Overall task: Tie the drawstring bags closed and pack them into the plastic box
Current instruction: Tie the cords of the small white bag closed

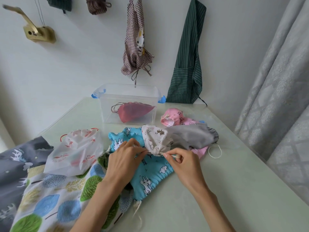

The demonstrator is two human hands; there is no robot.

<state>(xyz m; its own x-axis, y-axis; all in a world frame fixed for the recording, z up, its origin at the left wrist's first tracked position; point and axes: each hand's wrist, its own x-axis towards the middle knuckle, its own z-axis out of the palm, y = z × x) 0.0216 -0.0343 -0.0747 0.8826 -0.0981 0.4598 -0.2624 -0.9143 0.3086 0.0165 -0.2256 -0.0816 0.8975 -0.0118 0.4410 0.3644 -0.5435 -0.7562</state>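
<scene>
Hands work at the gathered neck of a cream printed bag [156, 139] lying on the blue bag [150, 171] — left hand [123, 158] and right hand [182, 162] fingers each pinch a drawstring end. Plastic box [128, 104] beyond, on the tabletop [225, 190], holds a red bag [133, 111].

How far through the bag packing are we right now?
Early. One red bag lies in the plastic box. The left hand and right hand pinch the cords of the cream animal-print bag, mouth gathered. The blue, grey, pink and others remain on the table.
</scene>
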